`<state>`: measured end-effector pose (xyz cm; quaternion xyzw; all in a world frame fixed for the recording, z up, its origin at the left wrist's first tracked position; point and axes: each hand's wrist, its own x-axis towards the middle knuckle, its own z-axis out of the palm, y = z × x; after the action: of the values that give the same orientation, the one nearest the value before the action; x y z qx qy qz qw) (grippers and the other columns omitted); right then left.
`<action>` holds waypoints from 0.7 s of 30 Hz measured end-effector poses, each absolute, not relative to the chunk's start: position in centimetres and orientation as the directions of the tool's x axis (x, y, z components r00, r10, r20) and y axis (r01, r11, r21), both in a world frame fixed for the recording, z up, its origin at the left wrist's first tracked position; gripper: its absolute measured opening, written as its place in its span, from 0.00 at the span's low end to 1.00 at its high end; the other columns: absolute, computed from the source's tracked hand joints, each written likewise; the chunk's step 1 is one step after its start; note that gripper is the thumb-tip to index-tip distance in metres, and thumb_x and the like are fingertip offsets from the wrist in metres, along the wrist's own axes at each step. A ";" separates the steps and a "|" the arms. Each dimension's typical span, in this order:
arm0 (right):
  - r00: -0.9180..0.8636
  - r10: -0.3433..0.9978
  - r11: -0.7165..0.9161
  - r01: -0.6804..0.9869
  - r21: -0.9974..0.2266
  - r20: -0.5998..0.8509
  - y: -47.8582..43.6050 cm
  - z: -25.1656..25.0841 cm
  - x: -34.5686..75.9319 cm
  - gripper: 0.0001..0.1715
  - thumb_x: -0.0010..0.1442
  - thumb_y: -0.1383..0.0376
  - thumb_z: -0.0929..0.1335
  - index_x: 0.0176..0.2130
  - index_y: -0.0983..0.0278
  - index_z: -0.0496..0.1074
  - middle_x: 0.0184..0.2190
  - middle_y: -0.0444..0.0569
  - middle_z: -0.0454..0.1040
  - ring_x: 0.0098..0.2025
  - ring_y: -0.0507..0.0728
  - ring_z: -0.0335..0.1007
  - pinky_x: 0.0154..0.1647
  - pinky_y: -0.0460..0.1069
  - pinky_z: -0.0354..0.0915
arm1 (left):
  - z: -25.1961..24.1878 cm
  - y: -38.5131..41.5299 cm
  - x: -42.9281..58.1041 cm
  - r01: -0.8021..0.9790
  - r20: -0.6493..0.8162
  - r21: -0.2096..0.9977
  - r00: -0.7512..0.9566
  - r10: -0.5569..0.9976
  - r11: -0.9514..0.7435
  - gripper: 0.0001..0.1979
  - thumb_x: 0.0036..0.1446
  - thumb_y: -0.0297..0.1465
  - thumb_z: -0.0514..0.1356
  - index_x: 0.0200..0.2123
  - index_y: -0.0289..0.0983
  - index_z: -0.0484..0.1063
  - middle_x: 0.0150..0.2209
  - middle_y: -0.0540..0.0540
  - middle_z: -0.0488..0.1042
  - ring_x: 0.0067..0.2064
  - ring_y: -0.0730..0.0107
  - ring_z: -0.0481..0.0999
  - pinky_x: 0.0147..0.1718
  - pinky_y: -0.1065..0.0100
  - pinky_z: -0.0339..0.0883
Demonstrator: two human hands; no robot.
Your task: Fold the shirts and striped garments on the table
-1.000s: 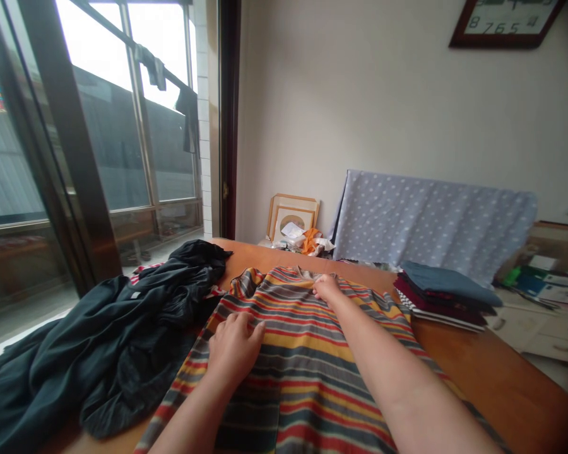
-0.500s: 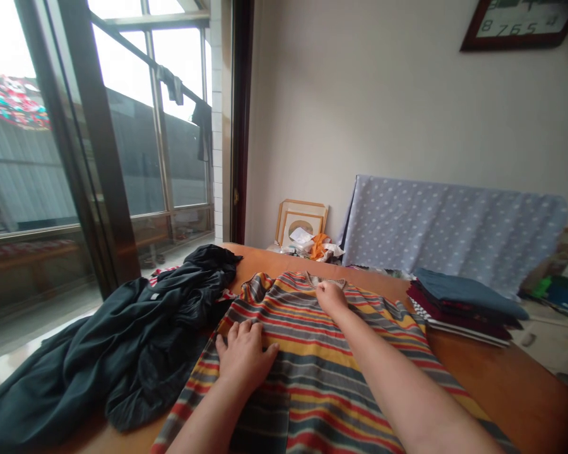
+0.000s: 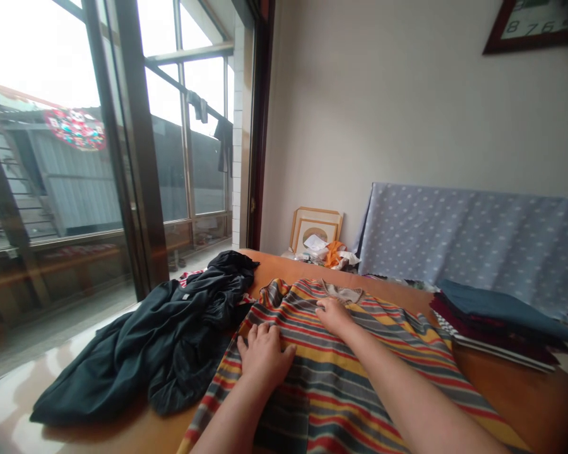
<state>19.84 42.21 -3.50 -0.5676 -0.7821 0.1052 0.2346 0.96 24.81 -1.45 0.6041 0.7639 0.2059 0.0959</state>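
A striped shirt [image 3: 331, 359] in red, yellow and grey lies spread on the wooden table, its neckline facing away from me. My left hand [image 3: 265, 354] rests flat on the shirt's left side, fingers spread, holding nothing. Just below the grey inside of the collar, my right hand [image 3: 334, 315] lies on the cloth with its fingers loosely bent and partly hidden; no fold of cloth shows in it. To the left, a heap of dark clothes [image 3: 123, 353] lies close beside the shirt.
A stack of folded clothes [image 3: 497, 315] sits on the table [image 3: 473, 372] at right. Behind it hangs a dotted blue cloth [image 3: 454, 233]. Picture frames [image 3: 316, 227] and crumpled papers are beyond the table's far edge. A glass sliding door [image 3: 137, 151] stands at left.
My right hand has come off the collar edge and sits slightly lower on the shirt, fingers looser than before. My left hand stays on the shirt. The view has turned left.
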 end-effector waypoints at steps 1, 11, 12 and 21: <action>-0.240 0.936 0.333 0.837 -0.434 0.257 42.2 -3.1 19.4 0.14 0.59 0.63 0.68 0.44 0.60 0.81 0.46 0.52 0.80 0.49 0.60 0.73 0.48 0.48 0.62 | -1.2 24.8 0.9 0.878 0.121 0.438 -0.270 0.955 0.193 0.25 0.57 0.49 0.56 0.54 0.43 0.72 0.64 0.39 0.65 0.68 0.40 0.55 0.64 0.35 0.38; -0.249 0.907 0.392 0.792 -0.467 0.340 44.1 0.9 11.7 0.12 0.62 0.63 0.65 0.32 0.62 0.77 0.34 0.48 0.80 0.38 0.55 0.70 0.39 0.45 0.58 | -1.5 25.2 0.2 0.882 0.203 0.442 -0.279 0.938 0.167 0.20 0.60 0.43 0.54 0.49 0.40 0.75 0.57 0.36 0.71 0.60 0.42 0.65 0.52 0.50 0.61; -0.253 0.906 0.397 0.787 -0.473 0.340 44.4 1.0 10.7 0.11 0.62 0.63 0.65 0.33 0.62 0.78 0.35 0.49 0.80 0.39 0.56 0.70 0.40 0.46 0.58 | -1.5 25.2 0.2 0.885 0.201 0.436 -0.274 0.940 0.165 0.21 0.60 0.43 0.54 0.49 0.39 0.76 0.56 0.36 0.72 0.60 0.42 0.66 0.52 0.49 0.61; -0.232 0.954 0.299 0.784 -0.545 0.190 46.7 -1.0 4.4 0.31 0.53 0.66 0.71 0.56 0.64 0.71 0.49 0.60 0.77 0.52 0.64 0.72 0.48 0.50 0.63 | -2.0 24.9 0.3 0.881 0.134 0.441 -0.254 0.958 0.172 0.25 0.55 0.44 0.57 0.53 0.40 0.74 0.61 0.37 0.68 0.65 0.41 0.60 0.60 0.46 0.54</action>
<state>4.39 46.67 -0.99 -0.5671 -0.7661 0.1703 0.2500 0.34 24.92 -2.05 0.6044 0.7605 0.2207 0.0874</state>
